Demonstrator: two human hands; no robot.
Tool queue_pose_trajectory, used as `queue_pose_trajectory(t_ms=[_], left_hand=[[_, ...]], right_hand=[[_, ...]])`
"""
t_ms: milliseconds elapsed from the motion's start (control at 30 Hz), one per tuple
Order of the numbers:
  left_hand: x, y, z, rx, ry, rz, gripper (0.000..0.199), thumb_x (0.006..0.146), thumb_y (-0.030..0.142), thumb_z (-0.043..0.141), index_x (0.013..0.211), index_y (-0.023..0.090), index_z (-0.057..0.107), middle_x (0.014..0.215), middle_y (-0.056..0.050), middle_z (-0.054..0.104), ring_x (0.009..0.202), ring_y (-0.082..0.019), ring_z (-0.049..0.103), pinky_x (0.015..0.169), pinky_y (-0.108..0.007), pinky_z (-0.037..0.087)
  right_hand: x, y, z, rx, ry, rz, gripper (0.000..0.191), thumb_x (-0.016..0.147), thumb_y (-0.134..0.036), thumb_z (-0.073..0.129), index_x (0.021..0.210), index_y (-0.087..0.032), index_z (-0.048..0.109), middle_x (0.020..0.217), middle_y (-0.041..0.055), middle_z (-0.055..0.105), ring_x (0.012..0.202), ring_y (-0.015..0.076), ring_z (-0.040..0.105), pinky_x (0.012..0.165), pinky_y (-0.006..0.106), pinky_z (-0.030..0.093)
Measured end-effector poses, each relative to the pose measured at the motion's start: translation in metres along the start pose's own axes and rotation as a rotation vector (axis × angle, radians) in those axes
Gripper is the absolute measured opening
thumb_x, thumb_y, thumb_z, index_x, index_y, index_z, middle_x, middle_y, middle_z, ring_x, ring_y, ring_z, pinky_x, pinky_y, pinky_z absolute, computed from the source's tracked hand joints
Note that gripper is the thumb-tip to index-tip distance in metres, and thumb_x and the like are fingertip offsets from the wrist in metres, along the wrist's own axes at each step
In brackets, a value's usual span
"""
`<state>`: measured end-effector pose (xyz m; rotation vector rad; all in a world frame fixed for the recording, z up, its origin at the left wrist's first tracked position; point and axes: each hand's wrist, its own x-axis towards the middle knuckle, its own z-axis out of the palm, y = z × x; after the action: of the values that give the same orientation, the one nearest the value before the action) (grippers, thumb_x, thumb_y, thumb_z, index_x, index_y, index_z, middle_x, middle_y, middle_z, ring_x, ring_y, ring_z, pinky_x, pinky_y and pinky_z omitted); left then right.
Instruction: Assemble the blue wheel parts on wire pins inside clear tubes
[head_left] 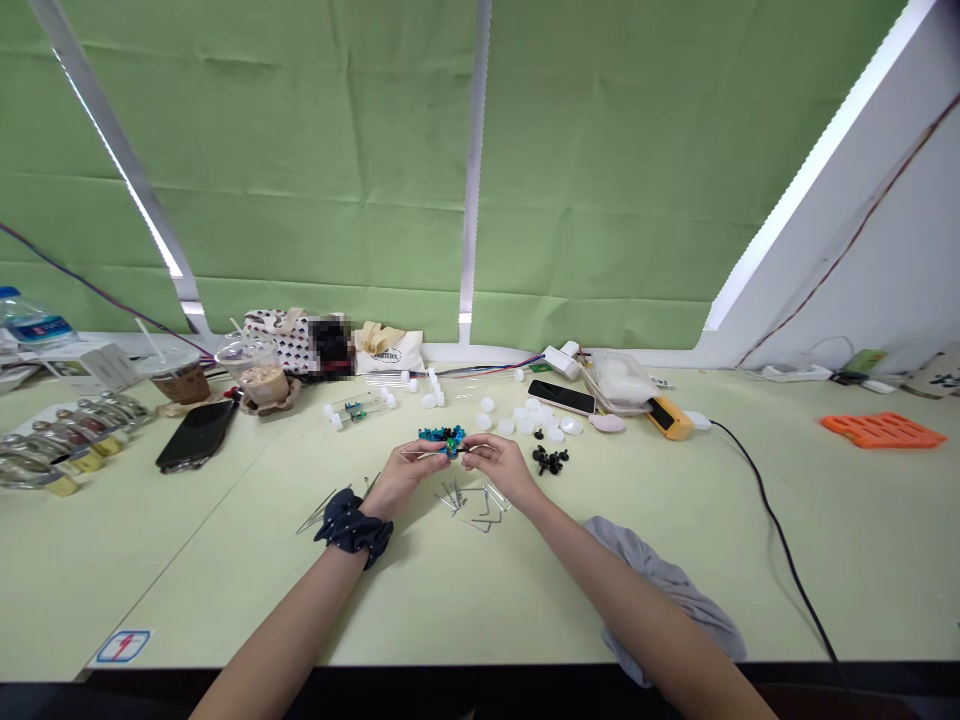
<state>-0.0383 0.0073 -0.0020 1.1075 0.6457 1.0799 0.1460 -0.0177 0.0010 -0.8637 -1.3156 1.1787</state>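
Pale-green fabric blinds (600,170) are hung across the upper half of the frame, and a long pale-yellow tabletop (787,560) is spread below. At lower right a crumpled grey cloth (660,578) is partly covered by the right forearm. At centre frame, the bare left hand (405,475) and the bare right hand (504,466) are held close together, just above the work surface. To their upper left, clear tubes with white ends (364,408) are laid apart from the hands, seemingly out of the way. Bent silver metal rods (456,497) are scattered between the forearms, probably for easy reach. Beyond the fingers lies a pile of teal pieces (433,434); right of centre, round white plastic caps (523,424) and knobbed black plastic pieces (551,461) are grouped by kind, perhaps for quick sorting. Smallest of all, a small blue-and-green piece (451,448) is pinched at centre by both hands' fingertips, apparently so that it is steadied from two sides. Whether the dark bit at the right fingertips belongs to it cannot be told.
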Motion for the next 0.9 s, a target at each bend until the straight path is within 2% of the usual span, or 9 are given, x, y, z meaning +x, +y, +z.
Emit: queue_pose_trajectory(t_ms=[100,300,400,567,767,900], left_hand=[[-0.0014,0.0024,0.0016,0.062,0.011,0.009,0.026,0.058,0.023,0.077,0.081,0.017,0.070,0.089,-0.005,0.070,0.082,-0.019,0.063,0.085,-0.035,0.045],[-0.0027,0.0045,0.0055,0.175,0.047,0.061,0.024,0.056,0.023,0.078,0.078,0.017,0.070,0.090,-0.006,0.069,0.083,-0.019,0.062,0.082,-0.034,0.045],[-0.0032,0.0049,0.0063,0.194,0.052,0.078,0.023,0.056,0.022,0.077,0.078,0.016,0.070,0.090,-0.006,0.068,0.083,-0.019,0.062,0.081,-0.033,0.046],[-0.0039,0.0043,0.0053,0.147,0.023,0.046,0.026,0.057,0.022,0.077,0.080,0.016,0.069,0.090,-0.006,0.068,0.079,-0.020,0.064,0.082,-0.037,0.047],[-0.0037,0.0009,0.0053,0.102,-0.010,0.016,0.027,0.058,0.023,0.077,0.082,0.014,0.069,0.095,-0.008,0.067,0.079,-0.022,0.065,0.083,-0.040,0.048],[-0.0042,0.0034,0.0062,0.097,0.028,0.007,0.028,0.058,0.025,0.077,0.082,0.015,0.069,0.086,-0.006,0.069,0.078,-0.022,0.066,0.084,-0.039,0.047]], right_hand=[[0.0006,0.0009,-0.0004,0.002,0.005,0.010,0.034,0.065,-0.037,0.069,0.091,-0.017,0.060,0.073,0.0017,0.061,0.061,0.0141,0.060,0.062,0.030,0.051],[0.0009,0.0063,0.0014,-0.028,0.029,0.095,0.038,0.071,-0.051,0.060,0.087,-0.017,0.056,0.064,0.0010,0.060,0.046,0.0108,0.054,0.045,0.024,0.046],[0.0006,0.0072,0.0014,0.002,0.024,0.107,0.039,0.071,-0.053,0.059,0.081,-0.016,0.056,0.063,0.0019,0.060,0.045,0.0105,0.054,0.047,0.025,0.047],[-0.0003,0.0035,-0.0005,0.052,-0.041,0.121,0.038,0.064,-0.046,0.069,0.081,-0.014,0.059,0.070,0.0045,0.064,0.053,0.0131,0.059,0.057,0.030,0.050],[-0.0001,0.0041,0.0009,0.036,0.008,0.180,0.041,0.069,-0.054,0.062,0.083,-0.016,0.052,0.056,-0.0006,0.060,0.039,0.0101,0.051,0.040,0.022,0.041],[-0.0005,0.0031,0.0022,0.062,-0.030,0.197,0.041,0.072,-0.056,0.057,0.082,-0.017,0.050,0.058,0.0009,0.061,0.042,0.0117,0.055,0.043,0.023,0.044]])
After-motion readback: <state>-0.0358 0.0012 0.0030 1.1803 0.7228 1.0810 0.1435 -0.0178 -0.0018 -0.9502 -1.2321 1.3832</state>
